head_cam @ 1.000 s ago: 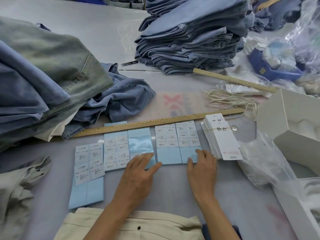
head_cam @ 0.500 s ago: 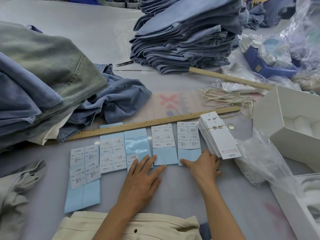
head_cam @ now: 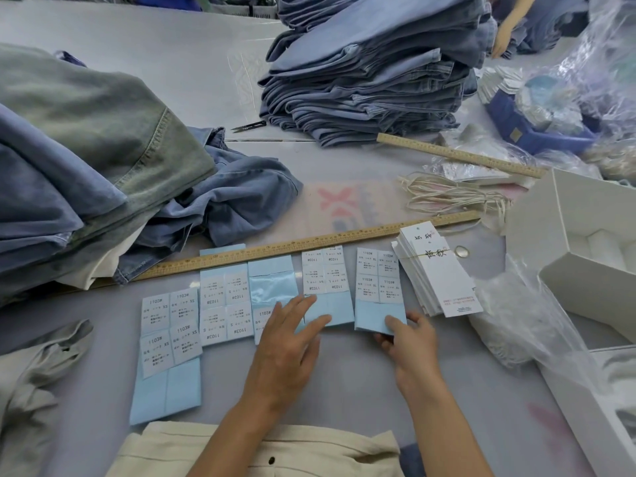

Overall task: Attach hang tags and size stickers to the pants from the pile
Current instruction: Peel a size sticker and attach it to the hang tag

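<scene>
At the near edge of the table, five blue sticker sheets lie in a row below the long wooden ruler. The one that matters now is the XL sticker sheet, at about 3 o'clock in that row. A second ago the right hand lay flat on its bottom edge. Now the fingers have curled, and the thumb on top and fingers under it pinch the bare blue end of the sheet. That end looks a little lifted off the table.

The left hand has hardly moved. It lies flat with fingers spread on the bottom of the L sticker sheet and the middle sheet next to it, holding nothing.

I think the person is picking the XL sheet up to peel a size sticker from it. No sticker has come off yet.

Just beside that sheet, at 3 o'clock, sits the tied stack of hang tags. At 1 o'clock lie loose tag strings. The pants pile is at 10 o'clock, and a folded stack of jeans at 12 o'clock. None of the pants is laid out for tagging yet.
</scene>
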Motion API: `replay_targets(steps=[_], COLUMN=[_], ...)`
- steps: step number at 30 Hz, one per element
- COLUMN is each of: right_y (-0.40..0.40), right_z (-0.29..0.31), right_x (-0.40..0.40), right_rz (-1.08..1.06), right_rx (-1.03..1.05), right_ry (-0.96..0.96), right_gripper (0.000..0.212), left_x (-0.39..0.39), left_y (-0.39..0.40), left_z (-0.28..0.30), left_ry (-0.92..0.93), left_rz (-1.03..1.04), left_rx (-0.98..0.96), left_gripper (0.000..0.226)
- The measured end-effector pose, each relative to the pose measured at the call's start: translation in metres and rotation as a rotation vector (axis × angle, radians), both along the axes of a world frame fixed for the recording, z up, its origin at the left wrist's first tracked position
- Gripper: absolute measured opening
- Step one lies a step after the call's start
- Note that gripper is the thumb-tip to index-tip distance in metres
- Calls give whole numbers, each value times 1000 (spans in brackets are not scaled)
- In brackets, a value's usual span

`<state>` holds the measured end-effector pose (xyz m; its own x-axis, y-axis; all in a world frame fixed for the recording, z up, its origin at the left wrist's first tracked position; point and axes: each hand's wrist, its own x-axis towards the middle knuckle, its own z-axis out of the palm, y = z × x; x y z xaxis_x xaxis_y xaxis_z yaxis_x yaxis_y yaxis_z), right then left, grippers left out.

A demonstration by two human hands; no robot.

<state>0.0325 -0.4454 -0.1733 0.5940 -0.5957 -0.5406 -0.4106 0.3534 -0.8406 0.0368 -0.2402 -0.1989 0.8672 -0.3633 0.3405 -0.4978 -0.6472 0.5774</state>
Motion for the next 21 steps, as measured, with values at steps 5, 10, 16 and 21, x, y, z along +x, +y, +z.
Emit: replay_targets(steps=[5, 10, 16, 21], right_y=[0, -7, -22, -18], right_z=[-9, -1, 1, -10], right_x=[-25, -31, -40, -42], right_rz=[118, 325, 411, 443], right_rx=[-179, -621, -953, -1110], right_ry=[16, 153, 88, 9], right_gripper=[23, 18, 30, 23], left_x=[21, 54, 63, 54], left_y=[-53, -112, -138, -137], left_z=[16, 13, 5, 2], left_ry=[81, 193, 170, 174], left_rz=[2, -211, -157, -116], left_rx=[-103, 112, 231, 56], left_gripper=[30, 23, 24, 17])
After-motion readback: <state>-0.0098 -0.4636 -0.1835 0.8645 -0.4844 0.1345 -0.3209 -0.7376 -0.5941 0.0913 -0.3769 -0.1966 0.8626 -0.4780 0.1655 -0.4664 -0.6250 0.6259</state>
